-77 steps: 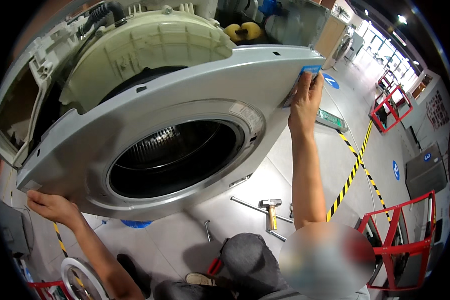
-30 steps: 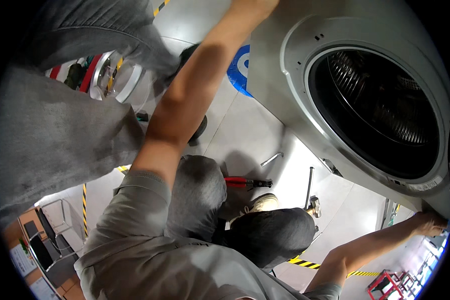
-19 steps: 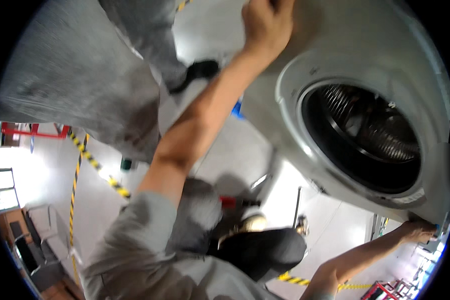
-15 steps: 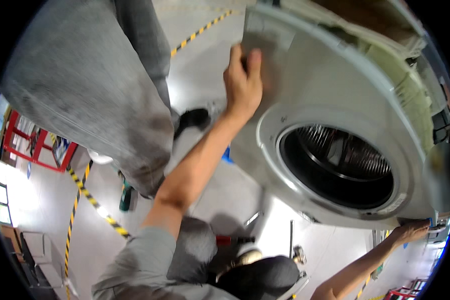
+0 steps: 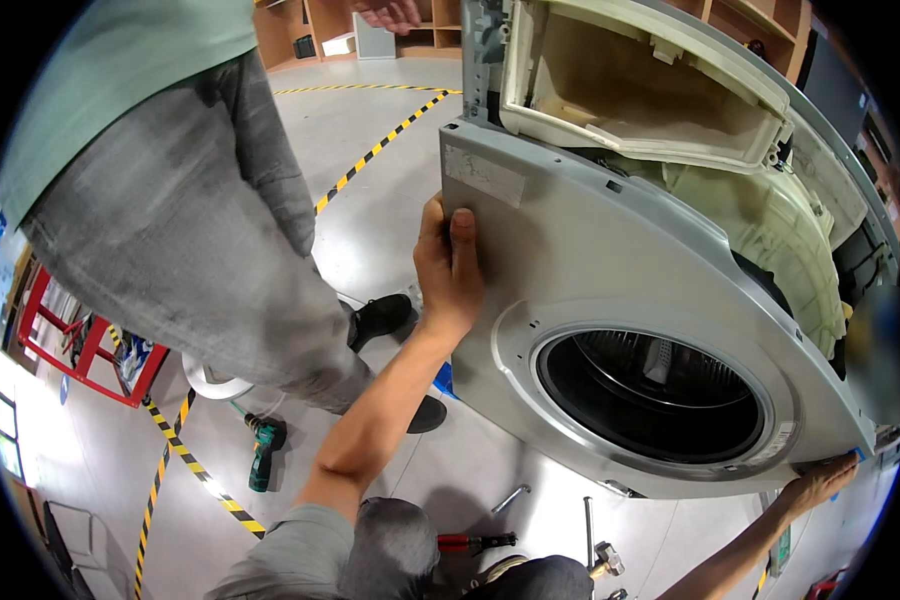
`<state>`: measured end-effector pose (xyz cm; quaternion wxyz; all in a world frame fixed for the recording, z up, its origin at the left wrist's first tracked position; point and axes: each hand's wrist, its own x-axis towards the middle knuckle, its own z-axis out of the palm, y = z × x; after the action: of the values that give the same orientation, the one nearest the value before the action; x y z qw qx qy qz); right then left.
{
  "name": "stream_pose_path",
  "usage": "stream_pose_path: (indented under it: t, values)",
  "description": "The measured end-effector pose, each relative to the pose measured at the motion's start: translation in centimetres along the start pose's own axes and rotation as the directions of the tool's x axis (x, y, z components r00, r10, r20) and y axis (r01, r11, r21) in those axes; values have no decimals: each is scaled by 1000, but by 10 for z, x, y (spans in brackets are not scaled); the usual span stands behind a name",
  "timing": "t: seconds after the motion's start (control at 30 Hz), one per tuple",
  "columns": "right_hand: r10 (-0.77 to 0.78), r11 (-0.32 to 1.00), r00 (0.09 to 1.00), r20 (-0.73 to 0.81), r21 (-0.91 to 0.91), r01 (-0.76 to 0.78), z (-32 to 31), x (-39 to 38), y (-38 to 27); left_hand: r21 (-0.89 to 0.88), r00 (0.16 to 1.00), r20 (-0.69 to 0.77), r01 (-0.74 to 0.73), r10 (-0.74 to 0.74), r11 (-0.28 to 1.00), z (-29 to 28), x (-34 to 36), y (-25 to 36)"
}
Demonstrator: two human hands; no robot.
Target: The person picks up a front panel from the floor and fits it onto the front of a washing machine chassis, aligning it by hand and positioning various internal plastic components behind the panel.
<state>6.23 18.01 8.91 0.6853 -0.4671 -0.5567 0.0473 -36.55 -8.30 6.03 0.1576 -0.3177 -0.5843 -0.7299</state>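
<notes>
A grey washing machine front panel (image 5: 610, 250) with a round door opening (image 5: 650, 395) stands before me, its top edge leaning away from the machine body. My left hand (image 5: 448, 270) is closed around the panel's left edge, thumb on the front face and the other fingers mostly hidden behind. At the lower right corner, my right hand (image 5: 820, 482) is closed on the panel's edge, partly out of sight. Through the opening a black rubber seal and a ribbed metal drum (image 5: 660, 360) show. Above the panel lies an open cream plastic drawer housing (image 5: 650, 90).
Close on the left stands another person in grey trousers (image 5: 190, 220). On the floor are a green cordless drill (image 5: 264, 450), a red-handled tool (image 5: 475, 543), a metal rod (image 5: 588, 535) and a small metal tool (image 5: 511, 498). A red cart (image 5: 90, 355) and striped floor tape (image 5: 390, 140) lie beyond.
The view has tilted up, so the panel and my left hand appear lower and the drawer housing shows fully. Both hands keep hold of the panel. The other person's hand now appears at the top.
</notes>
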Motion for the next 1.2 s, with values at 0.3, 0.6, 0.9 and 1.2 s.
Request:
stream_pose_path:
  t: [0.3,0.6,0.9,1.2]
  values:
    - [-124,992,991,43,-32,126,-5,8,13,72,997,-67,-25,30,997,7,4,5]
    - [-13,1000,998,56,-27,14,-6,13,6,81,993,-108,-39,48,996,10,5,8]
    - [-78,988,996,-34,-137,72,2,7,1,75,992,-115,-53,61,996,12,2,3]
    - [-24,997,998,56,-66,28,-8,5,40,44,991,-98,-86,90,995,6,2,-3]
